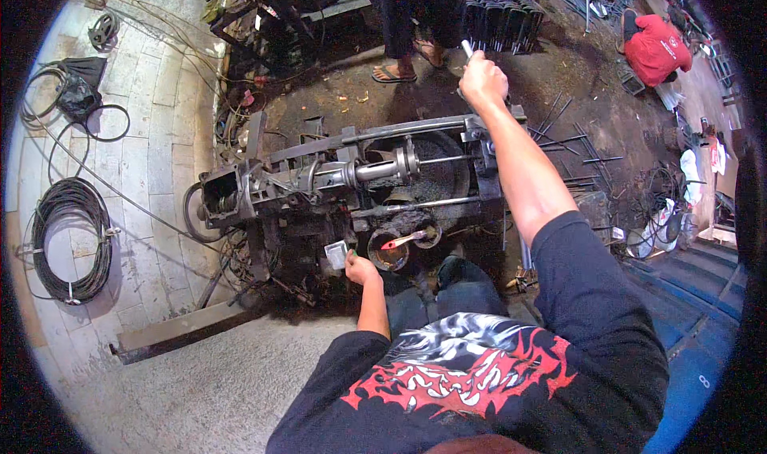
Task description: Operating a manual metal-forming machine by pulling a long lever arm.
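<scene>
Your right hand (484, 81), far: fingers wrap silver cylindrical metal handle (467, 48). Your left hand (362, 269), near: just beside pale grey square box (335, 255); cannot tell finger grip.

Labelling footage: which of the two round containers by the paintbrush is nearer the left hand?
The larger container, just right of the left hand; the smaller container sits farther right.
</scene>
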A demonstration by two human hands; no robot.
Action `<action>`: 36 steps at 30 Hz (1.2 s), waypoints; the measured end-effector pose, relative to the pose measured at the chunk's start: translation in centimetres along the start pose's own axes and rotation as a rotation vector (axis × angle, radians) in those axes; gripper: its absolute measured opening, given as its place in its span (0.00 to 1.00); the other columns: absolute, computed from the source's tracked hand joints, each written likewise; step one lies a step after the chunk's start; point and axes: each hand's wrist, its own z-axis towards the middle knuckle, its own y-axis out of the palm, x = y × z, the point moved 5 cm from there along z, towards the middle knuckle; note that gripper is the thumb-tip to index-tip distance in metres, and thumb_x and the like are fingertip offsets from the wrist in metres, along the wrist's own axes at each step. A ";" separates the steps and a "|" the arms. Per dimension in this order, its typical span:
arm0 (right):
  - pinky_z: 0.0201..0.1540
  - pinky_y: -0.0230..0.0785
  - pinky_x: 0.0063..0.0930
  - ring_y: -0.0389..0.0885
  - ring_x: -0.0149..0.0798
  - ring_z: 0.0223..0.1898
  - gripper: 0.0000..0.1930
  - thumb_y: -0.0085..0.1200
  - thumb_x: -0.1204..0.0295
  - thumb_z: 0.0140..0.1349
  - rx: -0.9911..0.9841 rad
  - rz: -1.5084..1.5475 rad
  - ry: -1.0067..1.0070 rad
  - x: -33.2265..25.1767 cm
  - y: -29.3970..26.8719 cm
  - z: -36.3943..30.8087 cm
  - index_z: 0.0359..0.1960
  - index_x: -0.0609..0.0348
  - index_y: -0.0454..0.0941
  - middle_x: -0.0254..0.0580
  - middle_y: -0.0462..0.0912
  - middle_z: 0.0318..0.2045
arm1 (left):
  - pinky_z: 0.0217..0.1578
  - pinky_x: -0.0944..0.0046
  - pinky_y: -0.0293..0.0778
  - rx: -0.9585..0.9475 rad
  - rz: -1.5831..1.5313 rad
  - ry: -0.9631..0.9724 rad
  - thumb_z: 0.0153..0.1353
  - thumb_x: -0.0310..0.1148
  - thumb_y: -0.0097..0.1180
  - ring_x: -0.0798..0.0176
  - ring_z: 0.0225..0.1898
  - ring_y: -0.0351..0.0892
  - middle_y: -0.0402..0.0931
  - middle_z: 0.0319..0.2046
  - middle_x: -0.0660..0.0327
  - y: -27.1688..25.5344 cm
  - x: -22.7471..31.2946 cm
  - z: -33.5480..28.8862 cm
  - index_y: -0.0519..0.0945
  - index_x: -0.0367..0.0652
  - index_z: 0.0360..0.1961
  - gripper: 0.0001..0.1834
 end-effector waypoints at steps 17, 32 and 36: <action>0.51 0.76 0.49 0.84 0.57 0.48 0.17 0.50 0.64 0.66 -0.007 0.135 -0.032 1.6 -0.8 -0.9 0.50 0.62 0.72 0.60 0.84 0.45 | 0.18 0.59 0.74 -0.257 0.096 -0.161 0.71 0.43 0.42 0.56 0.30 0.82 0.83 0.40 0.52 -0.2 -0.9 1.5 0.82 0.48 0.55 0.21; 0.46 0.79 0.46 0.84 0.58 0.43 0.12 0.46 0.70 0.67 0.141 -0.054 -0.122 5.3 -2.8 -12.9 0.49 0.62 0.72 0.60 0.81 0.41 | 0.20 0.61 0.76 -0.548 -0.054 -0.012 0.72 0.42 0.50 0.62 0.20 0.79 0.80 0.34 0.55 -0.6 -2.9 -0.2 0.59 0.45 0.70 0.30; 0.45 0.79 0.47 0.82 0.56 0.48 0.14 0.46 0.70 0.67 0.124 0.002 -0.082 6.2 -3.1 -14.4 0.52 0.60 0.69 0.60 0.76 0.44 | 0.19 0.62 0.75 -0.599 -0.048 0.004 0.72 0.38 0.49 0.63 0.21 0.80 0.81 0.35 0.58 -1.8 -2.6 -1.2 0.57 0.46 0.72 0.30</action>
